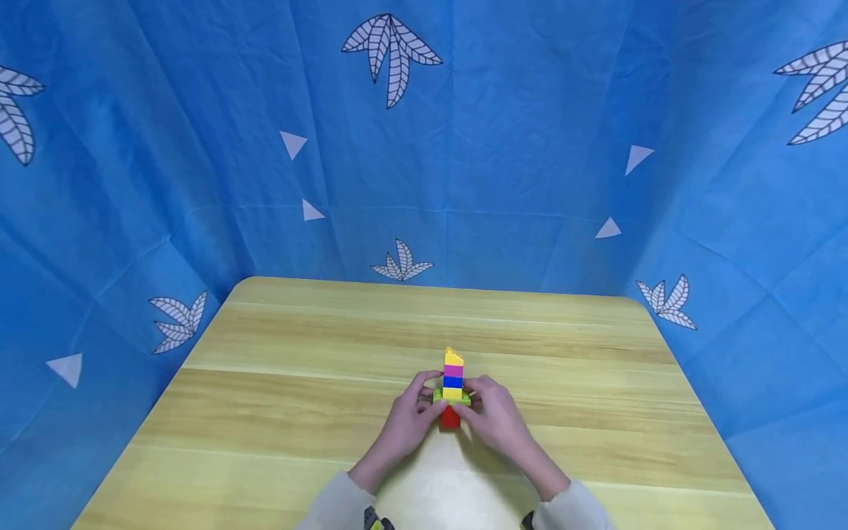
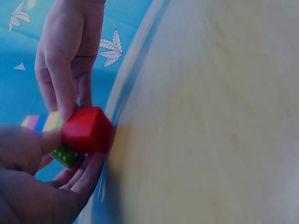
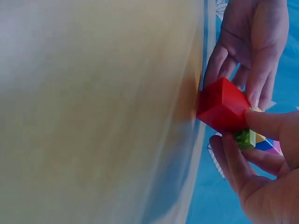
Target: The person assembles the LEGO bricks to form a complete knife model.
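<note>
A small tower of toy building blocks stands upright between both hands. Its red block (image 1: 450,418) is at the bottom, touching the table. Above it lies a wider lime-green plate (image 1: 467,399) with studs. On that sit a yellow block (image 1: 453,393), a blue block (image 1: 453,382), a magenta block (image 1: 453,371) and a sloped yellow top piece (image 1: 453,357). My left hand (image 1: 406,417) pinches the tower from the left, its thumb near the green plate and red block. From the right, my right hand (image 1: 497,417) grips the same level. Some fingertips are hidden behind the blocks.
A wood-grain table (image 1: 298,412) with rounded far corners lies under the hands. Blue cloth (image 1: 530,110) printed with white leaves and triangles hangs behind it and on both sides. Light sleeves (image 1: 341,504) cover the forearms, and dark bands show at the wrists.
</note>
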`<state>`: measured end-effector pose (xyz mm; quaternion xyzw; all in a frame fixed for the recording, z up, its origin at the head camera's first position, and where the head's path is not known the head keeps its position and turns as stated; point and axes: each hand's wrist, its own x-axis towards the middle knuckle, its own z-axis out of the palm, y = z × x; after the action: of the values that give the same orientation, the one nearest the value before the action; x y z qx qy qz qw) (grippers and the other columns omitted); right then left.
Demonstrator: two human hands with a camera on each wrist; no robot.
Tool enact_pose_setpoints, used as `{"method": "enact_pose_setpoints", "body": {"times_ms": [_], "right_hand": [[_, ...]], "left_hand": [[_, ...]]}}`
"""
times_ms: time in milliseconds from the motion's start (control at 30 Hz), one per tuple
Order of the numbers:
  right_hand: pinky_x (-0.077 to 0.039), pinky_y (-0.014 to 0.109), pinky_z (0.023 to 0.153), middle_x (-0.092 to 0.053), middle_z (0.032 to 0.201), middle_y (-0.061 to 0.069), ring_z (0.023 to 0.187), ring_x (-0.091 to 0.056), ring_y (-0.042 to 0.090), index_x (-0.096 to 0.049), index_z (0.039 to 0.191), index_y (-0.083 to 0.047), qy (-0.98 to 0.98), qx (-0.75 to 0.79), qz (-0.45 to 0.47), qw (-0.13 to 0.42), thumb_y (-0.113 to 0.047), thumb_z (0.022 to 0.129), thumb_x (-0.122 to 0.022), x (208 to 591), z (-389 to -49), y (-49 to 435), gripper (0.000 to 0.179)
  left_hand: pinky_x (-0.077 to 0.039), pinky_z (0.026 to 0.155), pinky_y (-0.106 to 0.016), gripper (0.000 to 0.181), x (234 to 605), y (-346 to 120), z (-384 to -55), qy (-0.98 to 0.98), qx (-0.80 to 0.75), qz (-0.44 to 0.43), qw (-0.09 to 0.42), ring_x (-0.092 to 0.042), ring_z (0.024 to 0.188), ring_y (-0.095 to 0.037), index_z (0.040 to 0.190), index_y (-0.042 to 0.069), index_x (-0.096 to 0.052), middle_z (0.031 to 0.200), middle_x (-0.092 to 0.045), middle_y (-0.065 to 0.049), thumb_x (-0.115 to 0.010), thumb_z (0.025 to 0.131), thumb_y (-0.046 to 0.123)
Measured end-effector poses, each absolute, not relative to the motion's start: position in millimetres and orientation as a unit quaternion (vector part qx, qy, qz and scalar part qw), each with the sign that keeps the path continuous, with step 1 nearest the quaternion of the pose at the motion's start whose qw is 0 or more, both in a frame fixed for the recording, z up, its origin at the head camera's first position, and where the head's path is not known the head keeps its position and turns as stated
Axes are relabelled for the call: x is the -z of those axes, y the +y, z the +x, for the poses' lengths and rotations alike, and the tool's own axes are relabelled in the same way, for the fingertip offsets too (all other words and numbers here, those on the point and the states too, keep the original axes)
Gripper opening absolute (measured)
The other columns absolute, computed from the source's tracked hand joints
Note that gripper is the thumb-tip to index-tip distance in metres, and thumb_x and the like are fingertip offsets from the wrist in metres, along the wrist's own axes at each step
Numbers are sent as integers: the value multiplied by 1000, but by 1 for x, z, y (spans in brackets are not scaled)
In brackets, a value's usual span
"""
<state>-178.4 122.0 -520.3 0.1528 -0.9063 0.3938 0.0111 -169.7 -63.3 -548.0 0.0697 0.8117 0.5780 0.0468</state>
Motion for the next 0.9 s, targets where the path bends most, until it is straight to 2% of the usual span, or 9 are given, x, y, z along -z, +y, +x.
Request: {"method": "enact_pose_setpoints", "body": {"times_ms": [200,433,600,900], "right_hand": [[-63,32,78,-69,101,8,88,-70,18,-73,120,-4,-914,-375,154,20,-8,85,-84,518,-185,120,37],[-63,37,83,-69,105,12,92,-69,21,-59,138,9,-921,-359,154,14,-8,83,-86,516,-192,119,64],[-63,37,85,-67,107,14,94,-69,23,-54,144,7,-920,-361,152,0,-8,82,-87,518,-202,119,72],[-63,38,86,-66,112,16,98,-71,26,-50,149,4,-917,-367,155,-16,-7,82,-87,523,-219,118,77]], "left_hand": [[-63,88,-40,49,546,-60,-175,823,-564,71,22,-74,99,-25,148,25,-53,116,-71,-14,-67,102,17],[-63,87,-34,49,551,-58,-186,829,-555,70,9,-73,99,-25,149,20,-55,118,-71,-15,-67,101,16],[-63,85,-32,50,552,-59,-198,831,-552,73,7,-73,98,-25,150,16,-55,118,-71,-17,-67,101,14],[-63,83,-34,53,550,-58,-214,840,-538,70,26,-72,99,-25,153,18,-52,118,-71,-17,-67,101,14]]}}
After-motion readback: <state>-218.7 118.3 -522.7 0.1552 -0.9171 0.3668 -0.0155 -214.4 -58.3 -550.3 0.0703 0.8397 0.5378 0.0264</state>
